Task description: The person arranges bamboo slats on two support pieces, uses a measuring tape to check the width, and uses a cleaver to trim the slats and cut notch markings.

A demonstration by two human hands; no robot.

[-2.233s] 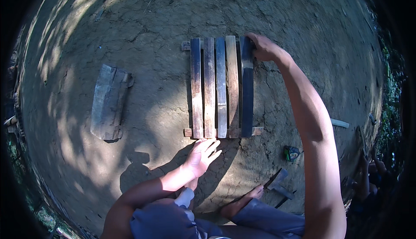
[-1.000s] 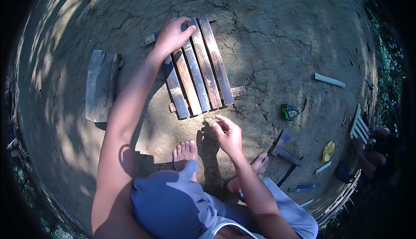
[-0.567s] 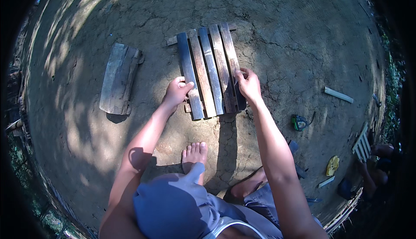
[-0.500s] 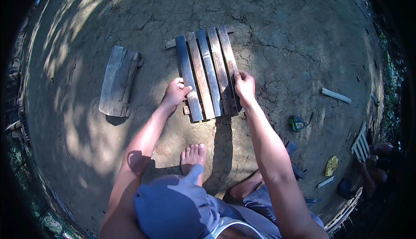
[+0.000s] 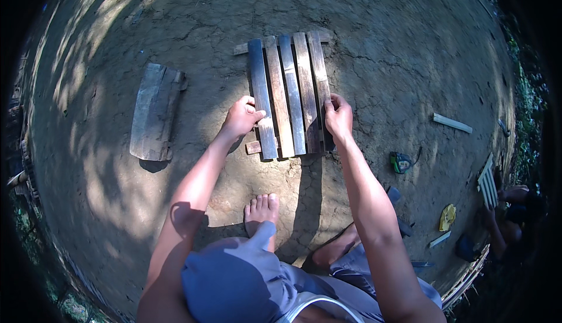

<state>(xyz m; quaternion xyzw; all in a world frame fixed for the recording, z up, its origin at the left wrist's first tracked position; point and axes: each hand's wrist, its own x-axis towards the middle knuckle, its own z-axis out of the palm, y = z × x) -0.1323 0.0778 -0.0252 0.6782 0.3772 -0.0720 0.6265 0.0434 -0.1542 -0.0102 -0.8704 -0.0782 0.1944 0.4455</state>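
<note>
Several narrow wooden slats (image 5: 291, 89) lie side by side with gaps between them, across two crosspieces on the dirt ground. The far crosspiece (image 5: 241, 49) sticks out at both sides; the near crosspiece (image 5: 253, 147) shows at the left. My left hand (image 5: 241, 116) is closed on the edge of the dark leftmost slat, thumb on top and fingers curled. On the opposite side, my right hand (image 5: 339, 116) pinches the edge of the rightmost slat. Its fingertips are partly hidden.
A thick split wood block (image 5: 153, 112) lies to the left. At right are a tape measure (image 5: 400, 162), a pale wood strip (image 5: 452, 123) and a crumpled yellow thing (image 5: 447, 217). Another person (image 5: 518, 217) at far right holds a small slatted piece (image 5: 487, 183). My bare foot (image 5: 261, 210) is close in front.
The slats and both my hands have shifted slightly right. More of the near crosspiece shows at the left. Both hands keep their grip on the outer slats.
</note>
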